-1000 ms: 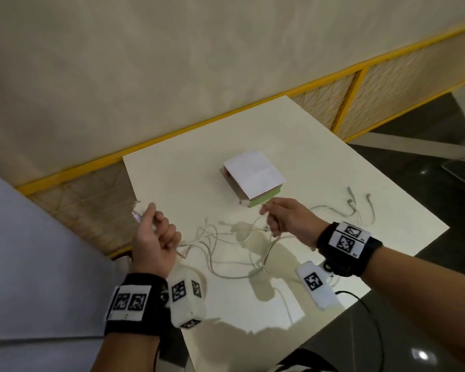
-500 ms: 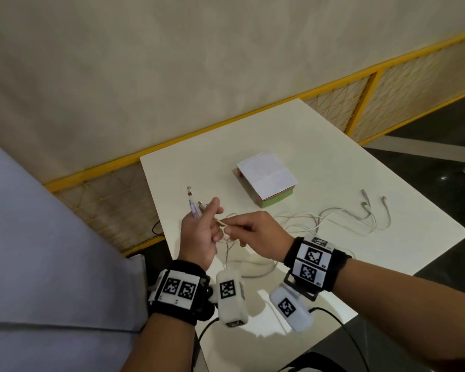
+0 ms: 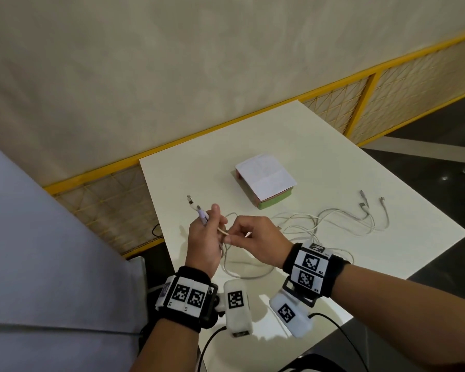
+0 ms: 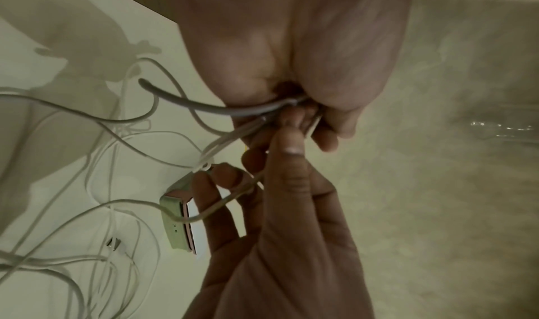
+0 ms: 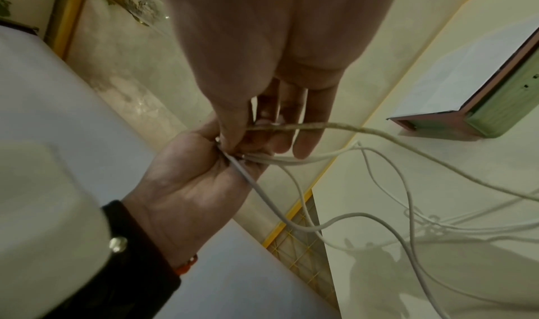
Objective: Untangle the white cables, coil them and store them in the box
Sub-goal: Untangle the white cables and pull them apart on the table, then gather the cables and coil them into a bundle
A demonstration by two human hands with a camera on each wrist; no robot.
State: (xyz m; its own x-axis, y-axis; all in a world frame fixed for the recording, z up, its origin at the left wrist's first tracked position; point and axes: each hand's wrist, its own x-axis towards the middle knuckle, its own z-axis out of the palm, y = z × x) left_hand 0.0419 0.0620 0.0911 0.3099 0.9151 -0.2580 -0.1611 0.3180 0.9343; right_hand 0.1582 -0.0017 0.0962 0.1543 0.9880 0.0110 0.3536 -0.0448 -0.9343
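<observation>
Nearest, the left hand [image 3: 203, 244] has its grip curled round a bunch of white cables [image 3: 317, 224], with two plug ends [image 3: 196, 209] sticking up past the thumb. Just beside it, the right hand [image 3: 255, 241] pinches one cable strand between thumb and fingertips, touching the left hand's fingers. From both hands the cables trail in loose tangled loops across the white surface [image 3: 333, 162] to the right. Farther back on the surface sits the box [image 3: 265, 179], its white lid closed, apart from the cables.

Tangled white cables [image 3: 320, 224] lie beside the closed box [image 3: 265, 181].
</observation>
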